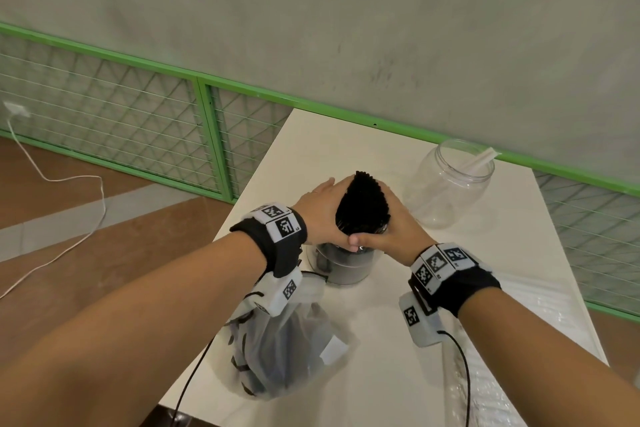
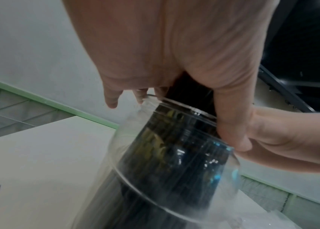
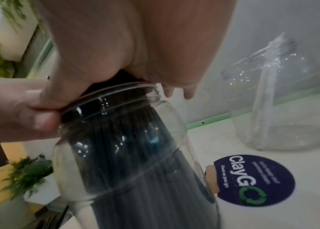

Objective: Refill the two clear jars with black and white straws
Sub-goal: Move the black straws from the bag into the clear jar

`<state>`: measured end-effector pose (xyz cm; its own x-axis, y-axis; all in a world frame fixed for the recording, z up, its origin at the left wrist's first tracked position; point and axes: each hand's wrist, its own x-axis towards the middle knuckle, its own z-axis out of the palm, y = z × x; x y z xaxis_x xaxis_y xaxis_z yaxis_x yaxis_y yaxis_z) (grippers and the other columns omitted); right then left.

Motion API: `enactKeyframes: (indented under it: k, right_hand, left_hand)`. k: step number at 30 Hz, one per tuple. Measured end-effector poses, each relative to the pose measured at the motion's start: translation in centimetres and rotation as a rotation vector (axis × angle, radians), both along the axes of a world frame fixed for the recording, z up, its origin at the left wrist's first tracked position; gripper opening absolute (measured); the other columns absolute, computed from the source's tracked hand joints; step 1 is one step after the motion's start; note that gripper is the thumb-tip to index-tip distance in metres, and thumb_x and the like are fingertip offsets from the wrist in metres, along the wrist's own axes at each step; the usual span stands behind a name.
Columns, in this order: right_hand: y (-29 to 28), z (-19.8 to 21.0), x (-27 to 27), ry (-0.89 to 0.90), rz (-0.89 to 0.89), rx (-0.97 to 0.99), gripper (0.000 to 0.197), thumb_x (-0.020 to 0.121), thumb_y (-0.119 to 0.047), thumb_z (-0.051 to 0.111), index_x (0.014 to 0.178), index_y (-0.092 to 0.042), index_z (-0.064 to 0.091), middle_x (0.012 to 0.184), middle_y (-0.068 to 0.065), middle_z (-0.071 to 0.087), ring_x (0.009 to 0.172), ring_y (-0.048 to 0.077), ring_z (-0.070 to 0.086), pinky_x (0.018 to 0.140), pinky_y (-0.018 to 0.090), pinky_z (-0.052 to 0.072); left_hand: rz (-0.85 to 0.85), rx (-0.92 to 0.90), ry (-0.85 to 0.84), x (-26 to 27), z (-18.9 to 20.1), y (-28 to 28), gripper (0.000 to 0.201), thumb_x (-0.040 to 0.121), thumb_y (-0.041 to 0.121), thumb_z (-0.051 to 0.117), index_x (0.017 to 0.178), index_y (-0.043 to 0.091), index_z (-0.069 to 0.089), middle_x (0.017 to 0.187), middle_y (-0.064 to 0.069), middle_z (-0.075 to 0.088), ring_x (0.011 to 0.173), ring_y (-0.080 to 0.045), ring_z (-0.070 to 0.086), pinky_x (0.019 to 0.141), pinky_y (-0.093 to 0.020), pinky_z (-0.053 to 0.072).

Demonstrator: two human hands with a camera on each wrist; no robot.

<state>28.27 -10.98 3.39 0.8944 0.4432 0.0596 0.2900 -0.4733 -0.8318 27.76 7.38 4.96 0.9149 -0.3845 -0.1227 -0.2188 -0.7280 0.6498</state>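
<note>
A thick bundle of black straws [image 1: 362,201] stands upright in a clear jar [image 1: 346,267] at the middle of the white table [image 1: 512,253]. My left hand [image 1: 320,215] and right hand [image 1: 393,230] wrap round the bundle from either side just above the jar's mouth, thumbs meeting at the front. The left wrist view shows the jar [image 2: 174,155] dark with straws under my left hand [image 2: 155,54]. In the right wrist view my right hand [image 3: 135,46] sits over the same jar [image 3: 125,147]. A second clear jar [image 1: 446,184] stands at the back right, holding a white straw [image 1: 481,161].
A crumpled clear plastic bag [image 1: 277,340] with dark contents lies at the table's front left, under my left forearm. Clear plastic packaging [image 1: 485,385] lies along the front right edge. A round dark blue sticker [image 3: 253,179] marks the tabletop. A green mesh fence [image 1: 138,114] runs behind.
</note>
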Motion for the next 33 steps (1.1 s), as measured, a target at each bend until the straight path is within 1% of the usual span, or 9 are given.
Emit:
enactKeyframes:
  k: [4,7,11,14,18,23,27,30,33]
  right_hand:
    - [0.0,-0.6,-0.2,0.085,-0.092,0.020,0.127,0.045,-0.071,0.079,0.147,-0.038,0.013,0.144,-0.006,0.038,0.135,0.012,0.036,0.114,0.040,0.033]
    - [0.1,-1.0,-0.5,0.092,-0.144,0.059,0.125,0.049,-0.059,0.084,0.148,-0.042,0.008,0.145,-0.002,0.038,0.136,0.017,0.037,0.113,0.046,0.035]
    - [0.4,-0.9,-0.7,0.046,-0.217,0.095,0.115,0.063,-0.030,0.088,0.148,-0.036,0.011,0.143,0.000,0.039,0.132,0.016,0.040,0.112,0.042,0.036]
    - [0.6,-0.3,-0.7,-0.029,-0.273,0.133,0.107,0.066,-0.022,0.087,0.148,-0.029,0.017,0.140,0.001,0.040,0.129,0.016,0.042,0.109,0.033,0.038]
    - [0.9,0.3,-0.6,-0.123,-0.377,0.093,0.095,0.071,-0.033,0.082,0.145,-0.019,0.025,0.135,-0.001,0.032,0.123,0.009,0.037,0.102,0.021,0.032]
    - [0.8,-0.2,-0.9,-0.059,-0.352,-0.063,0.099,0.068,-0.045,0.081,0.144,-0.015,0.027,0.140,0.007,0.029,0.129,0.017,0.036,0.106,0.027,0.034]
    - [0.3,0.1,-0.9,-0.013,-0.333,0.018,0.114,0.064,-0.047,0.083,0.150,-0.022,0.012,0.149,0.005,0.025,0.137,0.016,0.028,0.112,0.034,0.029]
    - [-0.9,-0.8,-0.9,0.078,-0.319,0.069,0.127,0.055,-0.054,0.082,0.152,-0.025,0.005,0.153,0.001,0.022,0.139,0.017,0.025,0.114,0.039,0.029]
    - [-1.4,-1.2,-1.1,0.132,-0.275,0.015,0.122,0.050,-0.061,0.083,0.149,-0.026,0.021,0.147,-0.011,0.032,0.136,0.008,0.031,0.115,0.039,0.029]
  left_hand:
    - [0.027,-0.059,0.026,-0.9,0.2,-0.1,0.111,0.067,0.040,0.079,0.150,0.029,0.006,0.152,0.002,0.028,0.145,-0.029,0.003,0.116,-0.053,0.009]
    - [0.030,-0.080,0.004,-1.3,0.3,0.0,0.107,0.075,0.029,0.074,0.151,0.026,-0.001,0.154,-0.002,0.025,0.145,-0.024,0.006,0.116,-0.052,0.001]
    - [0.004,-0.125,0.007,-1.7,0.9,-0.2,0.103,0.079,0.020,0.069,0.150,0.027,-0.006,0.145,-0.007,0.038,0.121,-0.026,0.048,0.105,-0.044,0.038]
    - [0.013,-0.165,0.009,-1.3,1.5,-0.2,0.096,0.083,0.015,0.065,0.150,0.029,-0.002,0.142,-0.009,0.042,0.120,-0.026,0.050,0.098,-0.031,0.044]
    - [0.073,-0.292,-0.012,0.0,1.5,0.2,0.084,0.085,0.013,0.065,0.149,0.032,0.014,0.145,-0.003,0.043,0.130,-0.017,0.043,0.100,-0.023,0.036]
    - [0.195,-0.323,-0.192,0.6,0.5,0.7,0.069,0.078,0.008,0.072,0.136,0.028,0.042,0.122,0.002,0.043,0.110,-0.009,0.045,0.103,-0.027,0.037]
    - [0.271,-0.346,-0.133,0.3,-0.2,1.2,0.078,0.075,0.018,0.077,0.140,0.029,0.034,0.125,0.002,0.037,0.116,-0.014,0.045,0.094,-0.028,0.043]
    - [0.324,-0.320,0.004,-0.1,-0.9,1.9,0.083,0.079,0.033,0.074,0.146,0.025,0.025,0.140,-0.001,0.037,0.128,-0.016,0.038,0.103,-0.031,0.035]
    - [0.259,-0.292,0.183,-0.8,-1.4,2.3,0.072,0.087,0.032,0.064,0.148,0.021,0.026,0.148,0.001,0.035,0.137,-0.017,0.031,0.108,-0.030,0.027]
